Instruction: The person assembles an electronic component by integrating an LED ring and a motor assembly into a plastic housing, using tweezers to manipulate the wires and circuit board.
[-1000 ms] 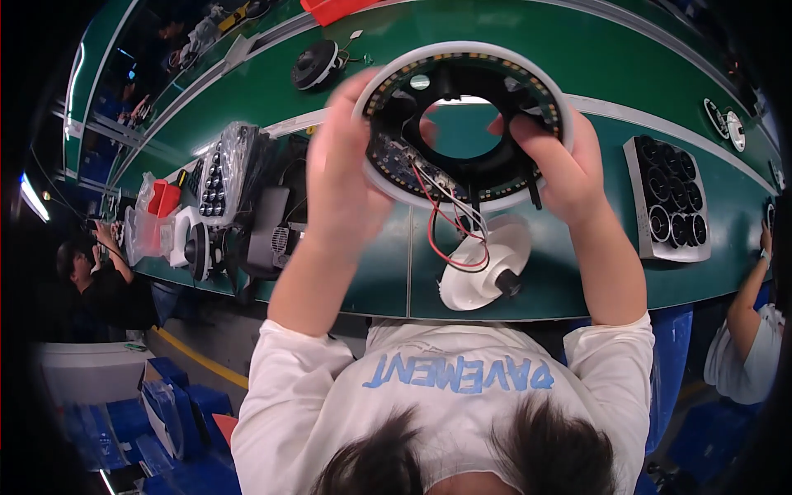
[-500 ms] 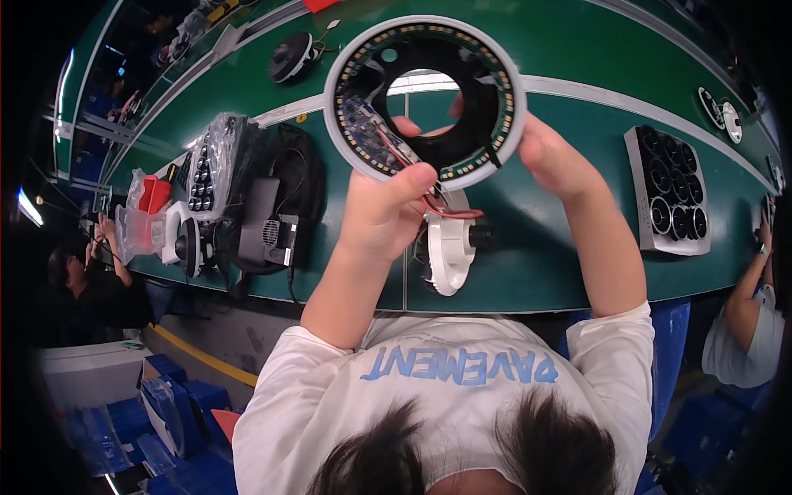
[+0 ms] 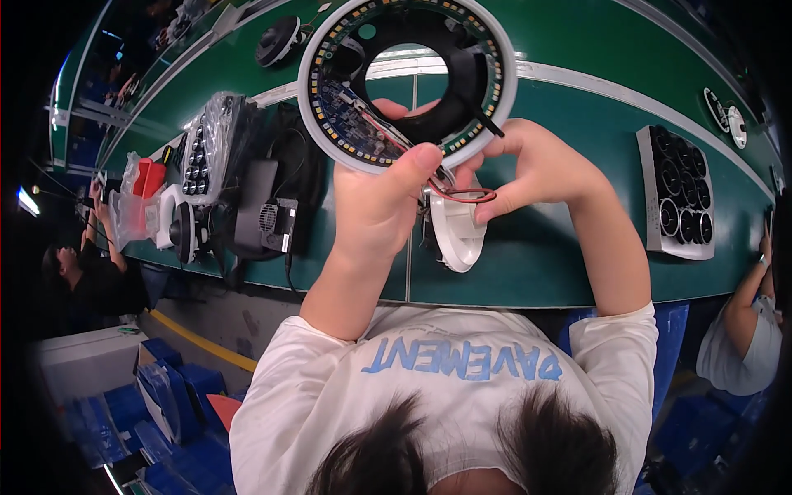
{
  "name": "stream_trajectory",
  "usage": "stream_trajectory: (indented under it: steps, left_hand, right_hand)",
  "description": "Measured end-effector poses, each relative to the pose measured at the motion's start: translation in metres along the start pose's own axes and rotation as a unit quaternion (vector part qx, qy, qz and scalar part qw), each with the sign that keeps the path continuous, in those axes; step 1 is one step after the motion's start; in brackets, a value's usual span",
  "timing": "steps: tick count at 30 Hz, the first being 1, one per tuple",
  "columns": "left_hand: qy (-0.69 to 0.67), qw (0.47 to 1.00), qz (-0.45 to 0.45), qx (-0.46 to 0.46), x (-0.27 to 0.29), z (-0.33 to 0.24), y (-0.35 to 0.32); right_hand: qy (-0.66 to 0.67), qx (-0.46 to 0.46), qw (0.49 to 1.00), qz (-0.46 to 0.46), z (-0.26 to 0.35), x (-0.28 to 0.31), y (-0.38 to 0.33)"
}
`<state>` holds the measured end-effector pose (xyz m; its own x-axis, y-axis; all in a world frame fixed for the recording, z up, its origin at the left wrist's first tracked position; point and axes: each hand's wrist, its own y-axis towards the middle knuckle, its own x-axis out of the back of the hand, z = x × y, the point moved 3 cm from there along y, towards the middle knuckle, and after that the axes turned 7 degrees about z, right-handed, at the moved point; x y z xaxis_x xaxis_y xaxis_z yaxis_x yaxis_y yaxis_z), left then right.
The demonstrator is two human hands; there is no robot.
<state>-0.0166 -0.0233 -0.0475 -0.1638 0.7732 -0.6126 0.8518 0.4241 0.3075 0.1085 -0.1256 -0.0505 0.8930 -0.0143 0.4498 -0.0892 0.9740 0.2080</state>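
My left hand [image 3: 375,194] is closed on the lower left rim of a round light housing [image 3: 307,99], its thumb in front and fingertips showing through the central hole. The housing has a pale rim, a ring of small LEDs and a blue circuit board [image 3: 351,124] inside. Red and black wires [image 3: 472,195] run out below it, beside a white plastic base [image 3: 454,235]. My right hand [image 3: 549,165] is curled around the base's upper right part, thumb at its edge next to the wire loop. Whether the base touches the table cannot be seen.
On the green table [image 3: 577,264], a white tray of black round parts [image 3: 678,194] stands right. Left are a black bag [image 3: 289,165], a dark boxy device [image 3: 264,206], a plastic-wrapped tray [image 3: 219,140] and a dome unit [image 3: 186,231]. Another dome unit [image 3: 279,41] lies farther back. People work at both sides.
My right hand has left the housing's right rim and come down to the white base and wires. The housing appears higher and slightly farther left in view, still in my left hand.
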Motion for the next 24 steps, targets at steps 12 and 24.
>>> stream_trajectory:
  steps: [12, 24]
  left_hand:
    - [0.06, 0.997, -0.048, -0.03, 0.006, -0.005, -0.002]
    - [0.1, 0.991, -0.064, -0.063, 0.01, -0.012, 0.004]
  right_hand:
    - [-0.057, -0.025, 0.986, -0.152, 0.014, -0.014, 0.006]
    - [-0.033, 0.011, 0.991, -0.131, 0.01, -0.025, 0.01]
